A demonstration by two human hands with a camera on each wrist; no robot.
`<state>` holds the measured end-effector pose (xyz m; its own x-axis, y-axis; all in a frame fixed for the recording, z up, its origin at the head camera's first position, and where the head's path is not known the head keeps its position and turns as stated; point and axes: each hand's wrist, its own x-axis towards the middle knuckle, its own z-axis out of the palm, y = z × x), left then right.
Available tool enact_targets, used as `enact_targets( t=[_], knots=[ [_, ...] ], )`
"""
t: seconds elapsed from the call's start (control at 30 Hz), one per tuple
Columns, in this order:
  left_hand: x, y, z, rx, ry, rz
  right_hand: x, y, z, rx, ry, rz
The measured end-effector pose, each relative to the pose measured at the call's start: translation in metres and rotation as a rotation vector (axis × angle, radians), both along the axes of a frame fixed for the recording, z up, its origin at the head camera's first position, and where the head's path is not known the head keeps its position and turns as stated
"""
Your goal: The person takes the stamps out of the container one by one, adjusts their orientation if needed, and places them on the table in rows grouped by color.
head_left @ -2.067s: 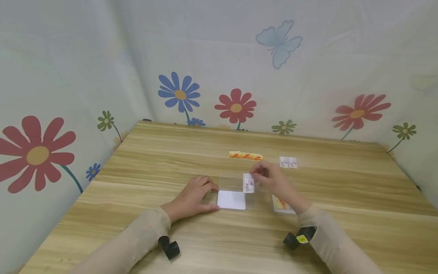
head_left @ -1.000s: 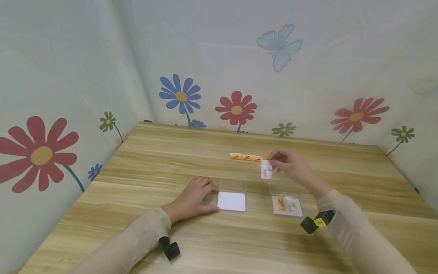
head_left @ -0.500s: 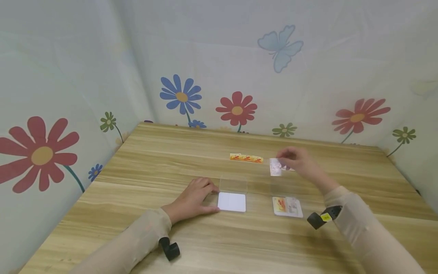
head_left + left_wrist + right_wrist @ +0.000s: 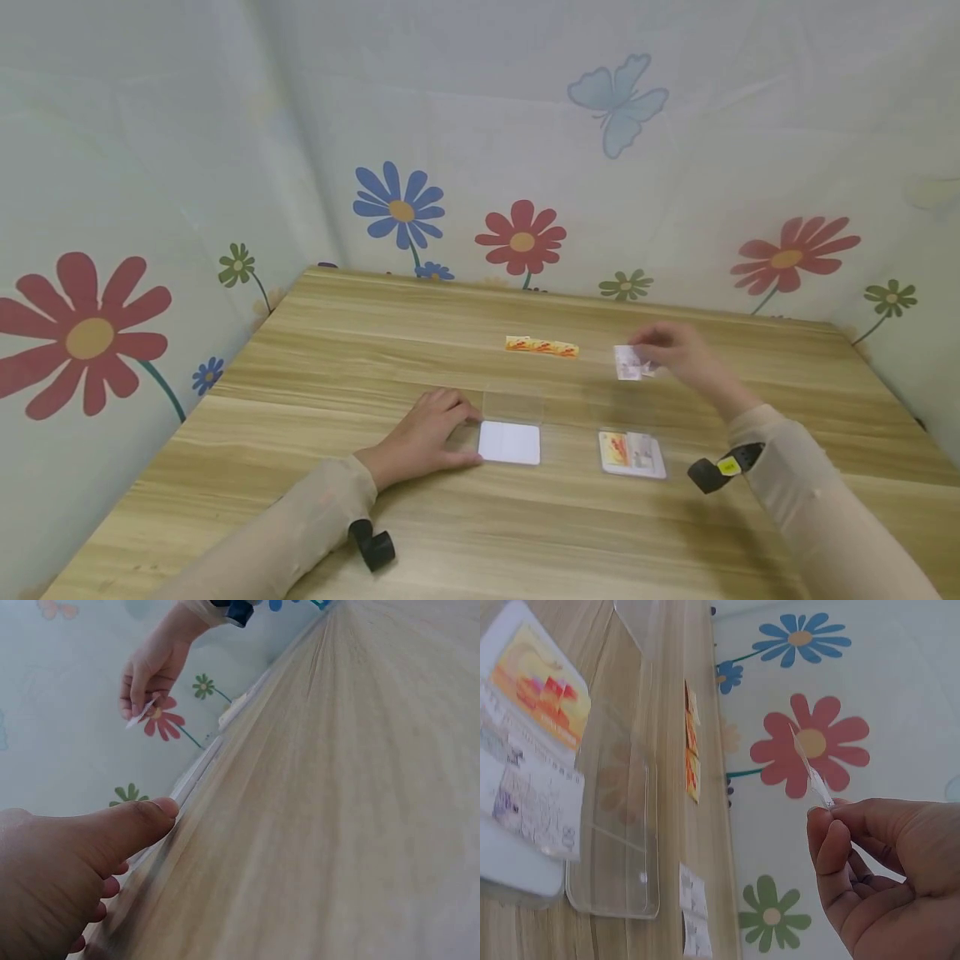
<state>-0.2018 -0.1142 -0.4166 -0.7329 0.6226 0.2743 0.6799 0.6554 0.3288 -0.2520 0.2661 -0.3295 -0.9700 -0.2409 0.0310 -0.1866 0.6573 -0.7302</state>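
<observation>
My right hand (image 4: 678,354) pinches a small thin white slip with purplish print (image 4: 624,364) between thumb and fingertips, raised above the table in the right wrist view. Behind it, two similar white slips (image 4: 693,891) lie on the table, mostly covered by the hand in the head view. My left hand (image 4: 423,429) rests on the table against the left side of an opened clear plastic case (image 4: 510,442) with a white base. In the left wrist view its thumb (image 4: 142,825) touches the case's edge.
Right of the left case lies a second opened clear case (image 4: 649,472), holding a yellow-orange slip (image 4: 617,447) and a white printed slip (image 4: 642,451). A row of yellow-and-red slips (image 4: 542,347) lies farther back. A flower-printed curtain (image 4: 465,108) stands behind the table (image 4: 300,350).
My right hand has carried the white slip from above the left case back and to the right, toward the other white slips. My left hand has stayed in place.
</observation>
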Motion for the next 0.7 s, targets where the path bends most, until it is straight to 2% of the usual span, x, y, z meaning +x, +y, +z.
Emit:
enact_targets(
  t=[0.2,0.47,0.7],
  knots=[
    [-0.003,-0.001,-0.005,0.001,0.001,0.002,-0.006,0.010,-0.005,0.027,0.002,-0.027],
    [-0.002,-0.001,-0.004,0.011,-0.004,-0.002,-0.012,0.022,-0.008,0.060,0.022,-0.039],
    [-0.002,-0.001,-0.004,0.007,-0.009,-0.001,-0.017,0.032,-0.013,0.058,-0.004,-0.060]
  ],
)
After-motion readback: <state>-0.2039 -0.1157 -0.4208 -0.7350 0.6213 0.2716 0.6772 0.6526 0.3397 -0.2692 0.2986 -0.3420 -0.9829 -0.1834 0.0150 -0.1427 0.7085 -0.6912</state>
